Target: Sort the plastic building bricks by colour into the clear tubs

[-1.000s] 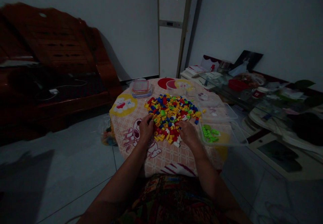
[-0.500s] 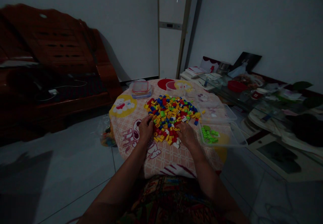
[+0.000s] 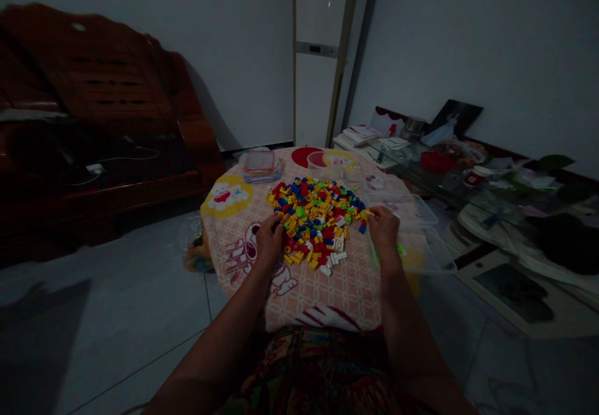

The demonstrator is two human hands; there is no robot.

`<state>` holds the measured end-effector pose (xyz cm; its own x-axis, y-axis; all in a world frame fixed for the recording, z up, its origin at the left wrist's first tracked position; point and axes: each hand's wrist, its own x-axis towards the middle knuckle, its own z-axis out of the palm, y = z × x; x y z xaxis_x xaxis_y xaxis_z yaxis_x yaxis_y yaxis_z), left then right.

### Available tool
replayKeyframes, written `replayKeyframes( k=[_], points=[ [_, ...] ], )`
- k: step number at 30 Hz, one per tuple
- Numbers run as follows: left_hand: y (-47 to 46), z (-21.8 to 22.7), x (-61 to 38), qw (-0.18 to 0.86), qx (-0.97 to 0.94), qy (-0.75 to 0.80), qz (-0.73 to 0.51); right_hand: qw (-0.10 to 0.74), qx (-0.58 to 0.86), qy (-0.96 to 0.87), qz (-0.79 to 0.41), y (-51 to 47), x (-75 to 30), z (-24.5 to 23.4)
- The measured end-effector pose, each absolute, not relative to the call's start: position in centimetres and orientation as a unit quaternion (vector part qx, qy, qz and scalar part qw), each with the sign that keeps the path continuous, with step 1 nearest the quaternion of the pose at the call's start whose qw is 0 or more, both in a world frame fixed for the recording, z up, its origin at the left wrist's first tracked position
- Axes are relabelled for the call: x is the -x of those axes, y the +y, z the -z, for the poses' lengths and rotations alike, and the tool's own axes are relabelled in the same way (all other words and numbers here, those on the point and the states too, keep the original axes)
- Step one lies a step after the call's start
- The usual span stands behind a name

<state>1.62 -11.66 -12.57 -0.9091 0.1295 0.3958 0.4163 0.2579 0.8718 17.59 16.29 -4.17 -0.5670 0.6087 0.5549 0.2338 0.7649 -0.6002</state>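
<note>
A heap of small red, blue, yellow, green and white building bricks [image 3: 316, 215] lies on a round table with a cartoon-printed cloth [image 3: 234, 203]. My left hand [image 3: 269, 240] rests at the heap's near left edge, fingers curled among the bricks. Over the left rim of a clear plastic tray [image 3: 435, 249] holding green bricks hovers my right hand [image 3: 384, 228]. Its fingers are bent downward, and whether they hold a brick is hidden.
A second clear tray [image 3: 418, 209] sits behind the first. Stacked lidded containers [image 3: 259, 164] and a clear cup [image 3: 321, 164] stand at the table's far side. A dark wooden sofa [image 3: 93, 128] is at left, a cluttered glass table [image 3: 468, 178] at right, a bag [image 3: 194, 253] on the floor.
My right hand has left the near side of the heap and moved right to the tray of green bricks. My left hand has stayed at the heap's left edge.
</note>
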Motion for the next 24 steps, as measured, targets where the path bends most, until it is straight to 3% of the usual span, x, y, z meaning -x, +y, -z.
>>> replayKeyframes(
  k=[5, 9, 16, 24],
  points=[
    [-11.7, 12.4, -1.8, 0.122, 0.172, -0.785, 0.582, 0.43, 0.322, -0.826, -0.169, 18.5, -18.3, 3.8],
    [-11.7, 12.3, -1.8, 0.12, 0.172, -0.787, 0.581, 0.416, 0.272, -0.849, -0.182, 16.0, -18.2, 3.9],
    [-11.7, 12.1, -2.0, 0.117, 0.167, -0.789, 0.579, 0.296, 0.1, -0.917, -0.246, 8.6, -17.0, 4.9],
    [-11.7, 12.1, -2.0, 0.114, 0.164, -0.793, 0.575, 0.185, 0.106, -0.952, -0.221, 6.6, -16.6, 5.4]
  ],
)
